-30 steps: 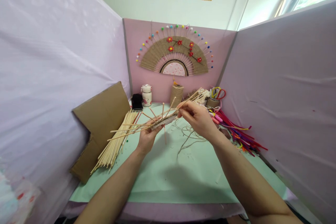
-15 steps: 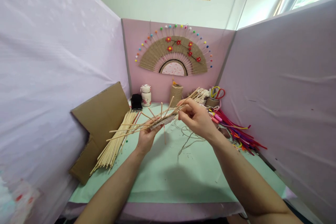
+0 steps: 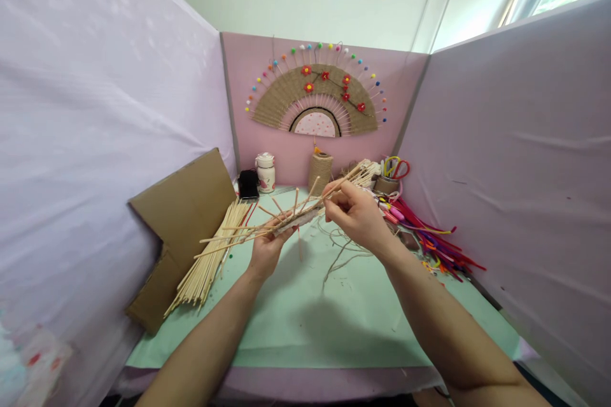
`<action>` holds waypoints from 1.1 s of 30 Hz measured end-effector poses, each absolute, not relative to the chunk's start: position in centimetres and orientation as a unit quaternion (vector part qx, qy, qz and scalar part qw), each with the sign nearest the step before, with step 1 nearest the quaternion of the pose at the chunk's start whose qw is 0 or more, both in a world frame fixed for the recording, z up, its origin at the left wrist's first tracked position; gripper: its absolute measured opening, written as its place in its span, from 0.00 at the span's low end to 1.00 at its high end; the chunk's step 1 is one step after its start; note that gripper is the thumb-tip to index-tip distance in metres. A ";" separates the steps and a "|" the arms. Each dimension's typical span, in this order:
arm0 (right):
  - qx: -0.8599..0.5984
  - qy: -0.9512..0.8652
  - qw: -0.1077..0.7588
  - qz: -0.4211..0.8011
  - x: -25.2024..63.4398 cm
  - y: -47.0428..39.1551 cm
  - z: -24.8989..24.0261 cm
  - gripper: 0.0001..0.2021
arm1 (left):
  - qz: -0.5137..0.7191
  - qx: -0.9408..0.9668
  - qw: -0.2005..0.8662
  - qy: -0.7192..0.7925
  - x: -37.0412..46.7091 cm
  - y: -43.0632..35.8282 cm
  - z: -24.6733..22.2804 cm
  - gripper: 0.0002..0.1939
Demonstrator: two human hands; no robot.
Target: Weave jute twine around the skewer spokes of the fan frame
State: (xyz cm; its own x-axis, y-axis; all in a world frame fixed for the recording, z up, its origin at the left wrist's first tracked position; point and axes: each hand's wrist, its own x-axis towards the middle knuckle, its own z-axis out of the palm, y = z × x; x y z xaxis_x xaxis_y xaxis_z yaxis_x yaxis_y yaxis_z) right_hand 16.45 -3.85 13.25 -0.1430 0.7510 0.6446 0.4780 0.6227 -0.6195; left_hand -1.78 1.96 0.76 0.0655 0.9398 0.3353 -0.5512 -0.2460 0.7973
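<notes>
A small fan frame (image 3: 298, 219) of thin wooden sticks spreading from a pale base is held tilted above the table. My left hand (image 3: 267, 254) is closed around its lower edge from below. My right hand (image 3: 356, 213) is closed in a pinch at the frame's right end, fingertips against the sticks. What lies between those fingertips is hidden. Loose twine (image 3: 337, 264) trails on the table beneath my right hand.
Left lie a bundle of sticks (image 3: 207, 267) and bent cardboard (image 3: 186, 210). At the back stand a white bottle (image 3: 266, 175) and a twine spool (image 3: 321, 170). Right are scissors (image 3: 401, 170) and colourful pipe cleaners (image 3: 439, 248). A decorated fan (image 3: 277, 98) hangs on the pink panel.
The fan frame has turned slightly, its upright sticks shifting a little to the right. Both hands keep nearly the same place and grip.
</notes>
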 end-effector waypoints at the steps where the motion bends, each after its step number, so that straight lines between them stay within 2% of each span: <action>1: -0.414 -0.744 0.507 0.132 16.4 -3.8 13.2 0.03 | 0.650 0.448 0.575 0.217 -1.7 1.9 0.8 0.21; 8: -0.413 -0.749 0.501 0.131 16.5 -4.0 13.2 0.05 | 0.649 0.453 0.571 0.218 -1.7 1.8 0.9 0.20; 14: -0.401 -0.760 0.486 0.161 16.6 -4.5 13.4 0.17 | 0.649 0.453 0.573 0.213 -1.7 1.9 1.0 0.21; 22: -0.410 -0.741 0.501 0.180 16.4 -3.9 13.0 0.09 | 0.635 0.488 0.563 0.205 -1.9 1.9 0.8 0.20; 33: -0.399 -0.739 0.510 0.187 16.1 -4.0 13.2 0.05 | 0.633 0.508 0.548 0.203 -2.0 2.0 0.6 0.19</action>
State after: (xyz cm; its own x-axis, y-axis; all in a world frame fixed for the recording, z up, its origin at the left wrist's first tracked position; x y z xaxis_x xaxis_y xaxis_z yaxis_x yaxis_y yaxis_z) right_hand 16.08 -4.02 13.20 -0.1609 0.7800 0.6047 0.3981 0.6119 -0.6834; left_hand -1.98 1.99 0.64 0.1161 0.8993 0.4217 -0.4876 -0.3183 0.8130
